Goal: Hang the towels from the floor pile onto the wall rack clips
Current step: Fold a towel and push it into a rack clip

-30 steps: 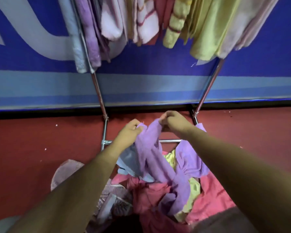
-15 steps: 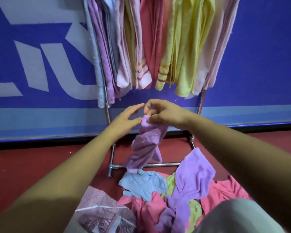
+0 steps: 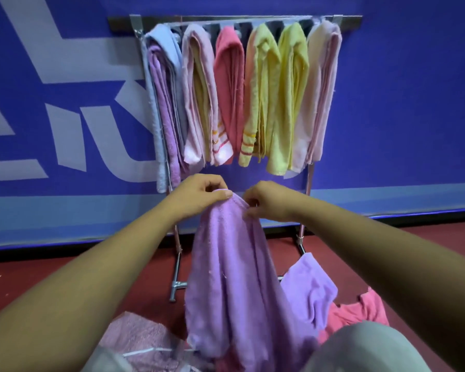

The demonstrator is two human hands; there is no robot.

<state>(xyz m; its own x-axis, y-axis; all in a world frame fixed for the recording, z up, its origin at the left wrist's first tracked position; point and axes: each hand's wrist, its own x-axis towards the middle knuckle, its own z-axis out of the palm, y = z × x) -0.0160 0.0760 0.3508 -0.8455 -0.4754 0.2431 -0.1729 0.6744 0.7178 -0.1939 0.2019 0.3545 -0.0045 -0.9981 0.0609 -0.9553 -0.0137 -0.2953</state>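
With my left hand (image 3: 199, 195) now joining my right hand (image 3: 269, 203) in a pinched grip on its top edge, the lilac terry towel (image 3: 226, 277) hangs open below the chrome wall rack (image 3: 351, 21), up off the floor pile (image 3: 357, 315), ready, I judge, for clipping.

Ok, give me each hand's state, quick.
Left hand: pinching the purple towel's top edge.
Right hand: pinching the same edge.

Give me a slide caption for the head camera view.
Left hand and right hand pinch the top edge of a purple towel below the towel-filled rack.
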